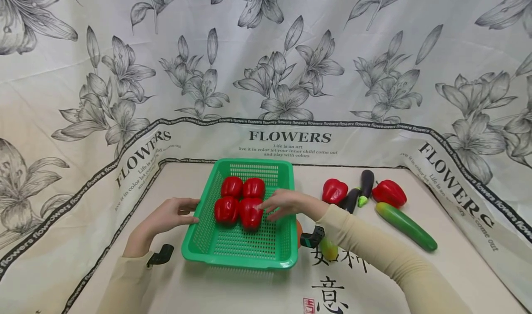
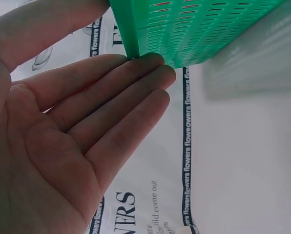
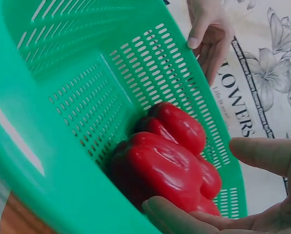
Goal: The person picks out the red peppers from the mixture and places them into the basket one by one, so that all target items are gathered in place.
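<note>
Four glossy red bell peppers (image 1: 226,211) sit clustered inside a rectangular, perforated green basket (image 1: 241,262)

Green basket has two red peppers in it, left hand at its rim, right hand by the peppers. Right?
Count's off: the green basket has four red peppers in it, not two, as the head view shows. The rest stands: left hand at its rim, right hand by the peppers.
</note>
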A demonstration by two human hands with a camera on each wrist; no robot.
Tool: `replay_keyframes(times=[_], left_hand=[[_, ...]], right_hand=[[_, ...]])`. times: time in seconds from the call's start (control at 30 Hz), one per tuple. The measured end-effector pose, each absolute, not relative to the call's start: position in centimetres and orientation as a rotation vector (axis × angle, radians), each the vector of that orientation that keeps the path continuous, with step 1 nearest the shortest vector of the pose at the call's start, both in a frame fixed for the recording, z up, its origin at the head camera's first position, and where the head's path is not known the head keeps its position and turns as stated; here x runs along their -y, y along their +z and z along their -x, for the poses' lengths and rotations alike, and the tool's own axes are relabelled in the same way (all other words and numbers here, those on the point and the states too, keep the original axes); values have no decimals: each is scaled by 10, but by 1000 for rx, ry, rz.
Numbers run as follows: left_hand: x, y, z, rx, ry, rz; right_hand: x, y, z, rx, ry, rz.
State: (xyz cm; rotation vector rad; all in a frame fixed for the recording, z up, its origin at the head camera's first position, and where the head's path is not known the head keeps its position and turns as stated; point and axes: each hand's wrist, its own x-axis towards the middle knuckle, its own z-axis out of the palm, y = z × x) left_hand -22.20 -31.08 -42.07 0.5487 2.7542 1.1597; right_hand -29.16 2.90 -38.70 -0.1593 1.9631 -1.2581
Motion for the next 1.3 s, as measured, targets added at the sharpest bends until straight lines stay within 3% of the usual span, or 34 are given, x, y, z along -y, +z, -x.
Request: replay_keyframes(times=[0.63, 1.3], left_hand=[[310, -420, 220, -2741, 1173, -548], [311, -421, 219, -2744, 1179, -547]], right_hand=[[-82, -359, 288, -1943, -1255, 387], [-161, -356, 318, -1927, -1339, 320]])
